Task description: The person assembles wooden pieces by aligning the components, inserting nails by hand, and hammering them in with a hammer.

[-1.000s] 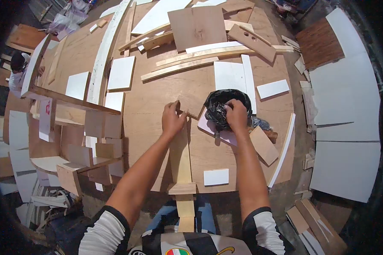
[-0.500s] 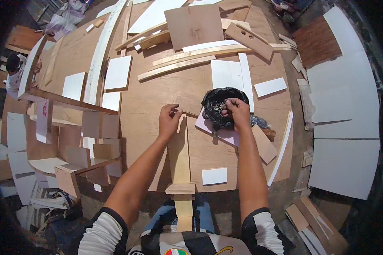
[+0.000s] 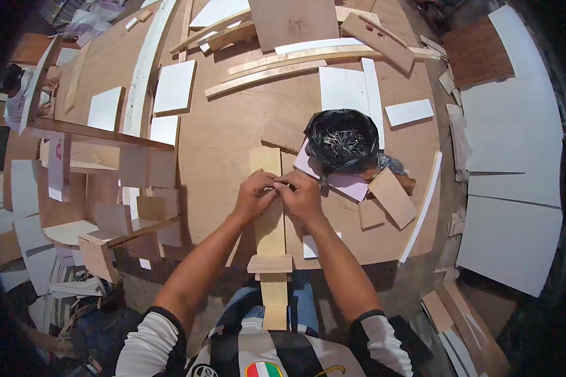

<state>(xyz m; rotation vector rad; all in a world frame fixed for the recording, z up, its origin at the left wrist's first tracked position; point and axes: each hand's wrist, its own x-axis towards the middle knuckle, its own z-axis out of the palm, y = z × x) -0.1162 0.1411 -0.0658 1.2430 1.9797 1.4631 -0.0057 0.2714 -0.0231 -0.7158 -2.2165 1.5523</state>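
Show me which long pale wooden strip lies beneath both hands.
The pale strip running off the near edge of the table, with a short wooden piece across it; the other long pale strips lie farther off.

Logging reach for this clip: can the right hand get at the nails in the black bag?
Probably yes: the black bag gapes open, nothing visible covers the nails, and the right hand is close by.

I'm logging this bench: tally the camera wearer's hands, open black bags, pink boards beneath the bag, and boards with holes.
Left hand and right hand: 2
Open black bag: 1
Pink board: 1
Board with holes: 1
Total: 5
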